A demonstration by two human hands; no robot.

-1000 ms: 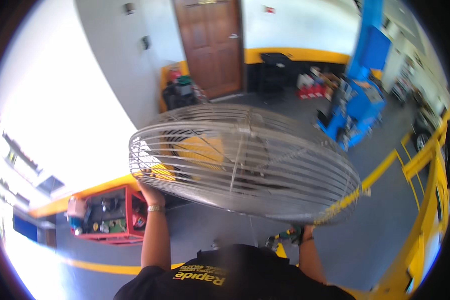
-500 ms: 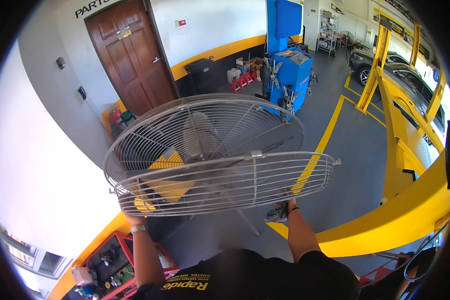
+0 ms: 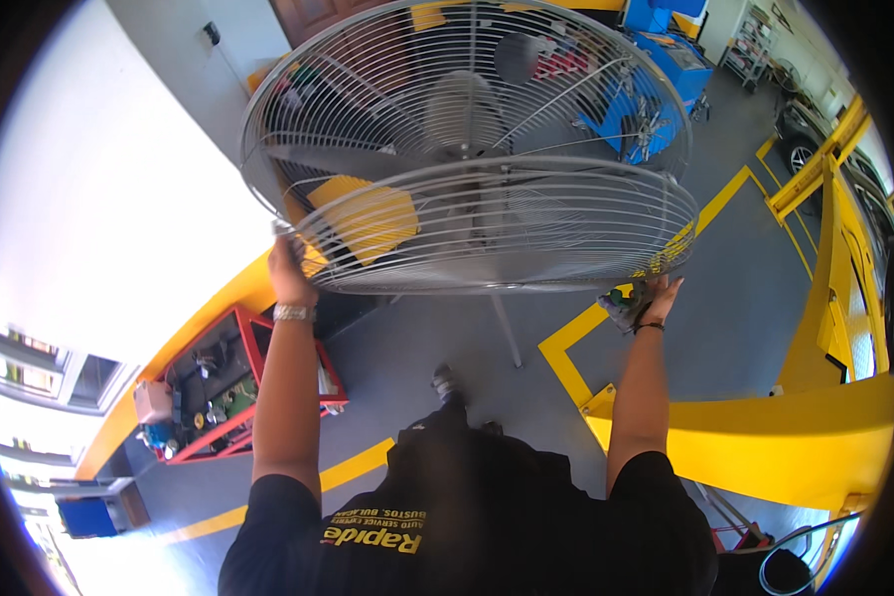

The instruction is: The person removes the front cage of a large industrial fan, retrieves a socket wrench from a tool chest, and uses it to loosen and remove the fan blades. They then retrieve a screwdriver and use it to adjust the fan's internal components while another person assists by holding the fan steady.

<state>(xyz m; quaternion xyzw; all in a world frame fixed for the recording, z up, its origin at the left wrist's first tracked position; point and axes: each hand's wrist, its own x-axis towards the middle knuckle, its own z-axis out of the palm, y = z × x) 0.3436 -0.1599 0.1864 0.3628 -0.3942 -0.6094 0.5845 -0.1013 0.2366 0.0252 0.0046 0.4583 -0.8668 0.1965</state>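
In front of me is a large grey fan with a round rear wire cage (image 3: 258, 109) and blades (image 3: 462, 114). Its domed front guard (image 3: 526, 273) tilts toward me, its near rim between my hands. My left hand (image 3: 290, 270) is closed round the guard's left rim. At the right rim, my right hand (image 3: 663, 298) grips from below, thumb sticking out; the wires partly hide its fingers. A grey and green rag (image 3: 623, 310) is bunched beside that palm. Through the wires shows a flat yellow piece (image 3: 368, 217). A thin stand leg (image 3: 506, 333) reaches the floor.
A red metal cart (image 3: 253, 343) with tools and parts stands by the wall at left. The yellow lift arm (image 3: 745, 432) curves along my right side. Farther off are a blue machine (image 3: 675, 65) and a parked car (image 3: 800, 134). Yellow lines mark the grey floor.
My view has tipped downward, so the fan sits higher in the picture. The front guard's near rim and both hands appear farther forward, and the right hand shows more fully.
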